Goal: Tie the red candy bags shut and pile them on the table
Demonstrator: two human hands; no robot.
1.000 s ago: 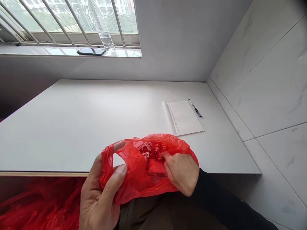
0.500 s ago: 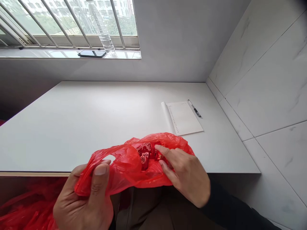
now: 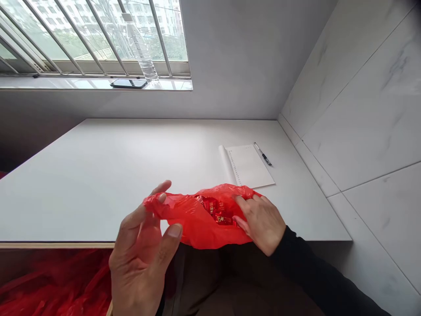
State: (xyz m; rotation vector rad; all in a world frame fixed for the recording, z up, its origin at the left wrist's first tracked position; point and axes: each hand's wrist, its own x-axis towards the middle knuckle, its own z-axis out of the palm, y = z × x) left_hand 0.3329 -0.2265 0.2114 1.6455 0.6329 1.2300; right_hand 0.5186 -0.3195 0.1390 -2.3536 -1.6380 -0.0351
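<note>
A red plastic bag [image 3: 204, 230] is stretched between my two hands over the table's front edge, its mouth facing up. Several small red packets with gold print [image 3: 215, 210] show inside the mouth. The bag's left handle is looped over the fingers of my left hand [image 3: 141, 250], whose thumb stands apart in front. My right hand [image 3: 261, 219] is at the right end of the bag, its curled fingers on the rim and its thumb in the mouth beside the packets. Its fingertips are partly hidden by the bag.
On the white table [image 3: 115, 175] lie an open notepad [image 3: 251, 164] and a pen [image 3: 262, 154]. More red plastic [image 3: 55, 281] is below the table edge at left. A phone [image 3: 128, 83] and a clear bottle [image 3: 143, 52] are on the windowsill. A tiled wall [image 3: 368, 109] borders the right.
My left hand has moved right and its thumb has lifted off the bag's handle. My right hand has shifted from over the packets to the bag's right rim. More packets show.
</note>
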